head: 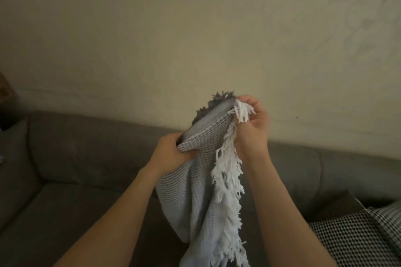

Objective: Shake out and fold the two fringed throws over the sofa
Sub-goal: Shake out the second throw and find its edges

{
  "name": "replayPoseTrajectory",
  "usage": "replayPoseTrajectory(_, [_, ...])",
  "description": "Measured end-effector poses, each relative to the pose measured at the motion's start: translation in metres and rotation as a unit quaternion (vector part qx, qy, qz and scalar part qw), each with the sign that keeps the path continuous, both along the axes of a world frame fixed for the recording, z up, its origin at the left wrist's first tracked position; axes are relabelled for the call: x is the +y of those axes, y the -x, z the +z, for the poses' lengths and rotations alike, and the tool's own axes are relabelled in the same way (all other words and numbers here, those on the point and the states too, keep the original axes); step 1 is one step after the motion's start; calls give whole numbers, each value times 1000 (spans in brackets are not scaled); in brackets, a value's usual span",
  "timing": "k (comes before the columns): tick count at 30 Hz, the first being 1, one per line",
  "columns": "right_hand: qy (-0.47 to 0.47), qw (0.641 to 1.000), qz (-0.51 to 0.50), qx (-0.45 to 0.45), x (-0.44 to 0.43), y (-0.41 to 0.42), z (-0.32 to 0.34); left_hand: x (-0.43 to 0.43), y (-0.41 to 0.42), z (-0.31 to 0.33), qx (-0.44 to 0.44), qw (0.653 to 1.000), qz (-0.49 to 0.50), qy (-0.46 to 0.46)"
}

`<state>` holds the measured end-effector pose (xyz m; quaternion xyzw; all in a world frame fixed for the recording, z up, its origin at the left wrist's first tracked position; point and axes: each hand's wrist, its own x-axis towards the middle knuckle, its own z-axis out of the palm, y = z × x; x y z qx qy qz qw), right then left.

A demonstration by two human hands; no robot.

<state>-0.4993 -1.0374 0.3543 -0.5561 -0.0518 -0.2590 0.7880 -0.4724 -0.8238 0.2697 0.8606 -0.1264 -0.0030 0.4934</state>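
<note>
Grey throw (195,197): our left hand (171,149) and right hand (251,123) held its edge, fingers (252,102) curled tight; we advised sliding apart to corners.

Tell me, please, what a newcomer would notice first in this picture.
First, the pale grey throw in the middle, held up over the brown sofa: the left grip holds a bunched edge and the right grip holds the higher corner. Its white fringe falls down the right side. A black-and-white checked fabric lies at the lower right.
</note>
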Motion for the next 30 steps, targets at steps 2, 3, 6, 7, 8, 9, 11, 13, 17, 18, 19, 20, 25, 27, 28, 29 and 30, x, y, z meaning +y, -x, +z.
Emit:
replayPoseTrajectory(2, [-5,998,-62,-8,-1,-1,3,1,0,6,-33,997,60,39])
replayPoseTrajectory(3, [-5,996,-88,-8,-1,-1,4,2,-3,13,-62,993,90,48])
replayPoseTrajectory(6, [37,984,-173,-14,-4,4,10,-2,-15,42,-199,964,175,4])
replayPoseTrajectory(7, [83,976,-203,-11,-5,5,10,-4,-17,53,-243,948,204,-11])
replayPoseTrajectory(8, [140,964,-227,3,-6,5,8,-6,-18,64,-277,933,228,-20])
replayPoseTrajectory(9, [200,951,-236,19,-6,7,6,-7,-19,73,-301,922,240,-35])
replayPoseTrajectory(11, [286,933,-215,44,-7,8,-5,-7,-21,87,-301,926,210,-86])
replayPoseTrajectory(13, [311,930,-179,79,-11,7,-15,-2,-23,87,-266,942,148,-142])
replayPoseTrajectory(17, [306,923,-154,177,-21,1,-14,7,-12,54,-163,958,32,-235])
replayPoseTrajectory(18, [319,918,-155,178,-22,0,-13,8,-6,41,-134,959,19,-248])
replayPoseTrajectory(19, [325,920,-151,161,-21,1,-13,9,-1,28,-109,962,12,-250])
replayPoseTrajectory(20, [328,923,-143,141,-18,2,-13,11,2,15,-89,965,6,-246])
replayPoseTrajectory(25, [331,930,-114,113,1,10,-18,26,16,-27,0,971,-51,-234])
replayPoseTrajectory(27, [360,923,-90,102,8,14,-23,31,17,-41,18,964,-42,-261])
replayPoseTrajectory(28, [373,919,-78,97,11,17,-25,32,17,-48,29,962,-34,-270])
replayPoseTrajectory(29, [382,917,-66,96,12,19,-28,35,16,-58,40,960,-25,-275])
replayPoseTrajectory(30, [387,915,-61,92,12,21,-30,38,17,-65,50,958,-17,-280])
